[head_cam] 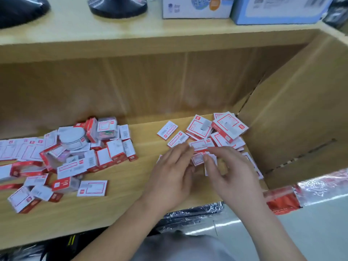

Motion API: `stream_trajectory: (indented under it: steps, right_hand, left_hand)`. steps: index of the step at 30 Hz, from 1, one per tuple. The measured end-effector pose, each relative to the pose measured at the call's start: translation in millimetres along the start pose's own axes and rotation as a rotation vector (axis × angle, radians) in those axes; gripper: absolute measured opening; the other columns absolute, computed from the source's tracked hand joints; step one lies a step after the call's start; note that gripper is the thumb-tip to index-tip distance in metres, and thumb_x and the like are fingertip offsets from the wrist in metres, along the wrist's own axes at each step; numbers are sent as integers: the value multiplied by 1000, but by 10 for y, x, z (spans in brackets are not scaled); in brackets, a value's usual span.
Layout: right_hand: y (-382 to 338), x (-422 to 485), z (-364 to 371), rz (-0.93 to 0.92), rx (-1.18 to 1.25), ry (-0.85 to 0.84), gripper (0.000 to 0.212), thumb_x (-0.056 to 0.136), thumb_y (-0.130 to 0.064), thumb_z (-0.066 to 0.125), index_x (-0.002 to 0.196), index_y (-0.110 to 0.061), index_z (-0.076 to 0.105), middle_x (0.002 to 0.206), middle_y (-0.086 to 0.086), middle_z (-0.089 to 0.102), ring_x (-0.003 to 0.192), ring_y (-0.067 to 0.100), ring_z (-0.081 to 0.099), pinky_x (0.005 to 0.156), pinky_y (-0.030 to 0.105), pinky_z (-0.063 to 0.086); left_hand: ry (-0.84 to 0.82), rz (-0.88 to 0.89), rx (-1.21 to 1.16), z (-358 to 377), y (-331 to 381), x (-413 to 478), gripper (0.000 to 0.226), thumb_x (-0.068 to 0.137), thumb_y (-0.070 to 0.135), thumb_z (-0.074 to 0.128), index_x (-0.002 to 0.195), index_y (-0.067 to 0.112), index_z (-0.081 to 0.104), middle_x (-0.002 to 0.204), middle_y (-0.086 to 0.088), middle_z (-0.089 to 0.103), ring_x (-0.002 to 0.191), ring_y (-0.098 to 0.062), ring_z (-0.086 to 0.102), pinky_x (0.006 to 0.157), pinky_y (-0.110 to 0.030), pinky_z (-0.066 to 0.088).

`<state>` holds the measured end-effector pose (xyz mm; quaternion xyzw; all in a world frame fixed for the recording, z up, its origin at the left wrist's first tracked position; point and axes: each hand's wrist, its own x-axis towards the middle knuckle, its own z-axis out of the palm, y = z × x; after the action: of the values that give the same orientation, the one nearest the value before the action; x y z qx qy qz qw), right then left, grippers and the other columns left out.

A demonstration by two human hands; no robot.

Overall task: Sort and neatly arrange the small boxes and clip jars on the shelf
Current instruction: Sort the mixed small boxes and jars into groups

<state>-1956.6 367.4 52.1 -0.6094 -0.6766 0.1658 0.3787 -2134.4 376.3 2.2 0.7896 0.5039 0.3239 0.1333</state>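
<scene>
On the wooden shelf (122, 185), a jumbled heap of small red-and-white boxes (111, 153) lies at the left, with a round clear clip jar (72, 137) and a square clear clip box (106, 127) among them. A second group of small flat boxes (227, 127) lies at the right, near the shelf's side wall. My left hand (169, 178) and my right hand (229, 174) meet over this right group. Together their fingertips pinch a few small boxes (201, 146) between them. Other boxes under my hands are partly hidden.
Two loose flat boxes (167, 129) lie just left of the right group. The upper shelf holds two black round bases (117, 6) and blue-and-white cartons (195, 6). Wrapped red and silver packs (282, 199) sit below the shelf's right end.
</scene>
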Motion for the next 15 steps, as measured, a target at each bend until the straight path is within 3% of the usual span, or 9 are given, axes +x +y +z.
stream_trajectory:
  steps: [5,7,9,12,15]
  right_hand:
    - [-446,97,627,-128,128,-156,17,89,-27,66,102,-21,76,114,-9,64,110,8,63,92,26,50]
    - [-676,77,922,-168,175,-277,16,89,-28,68,101,-22,76,111,-13,65,106,3,64,91,19,47]
    - [-914,58,1225,-242,208,-395,14,90,-25,70,102,-22,75,108,-15,66,104,0,64,90,23,50]
    - [-1252,19,1615,-313,222,-495,20,90,-31,67,106,-22,75,111,-14,66,107,4,64,93,33,53]
    - [-1461,-75,1899,-332,69,-445,37,87,-46,58,111,-23,73,123,-6,63,117,17,62,96,37,53]
  left_hand:
    - [248,-258,-8,-726,-339,-685,37,91,16,66,127,14,67,108,3,64,96,-16,65,83,-33,54]
    - [307,-406,-32,-1026,-530,-1015,32,92,22,65,124,19,69,98,11,65,85,-2,61,74,-24,51]
    - [365,-517,-49,-1310,-698,-1317,30,93,21,66,122,24,70,95,15,66,78,2,58,68,-18,46]
    - [415,-624,-7,-1660,-975,-1704,29,93,15,68,118,28,71,97,19,64,76,2,59,67,-18,46]
    - [474,-669,96,-1969,-1204,-1940,33,89,21,68,122,26,70,109,16,62,95,-6,64,80,-28,53]
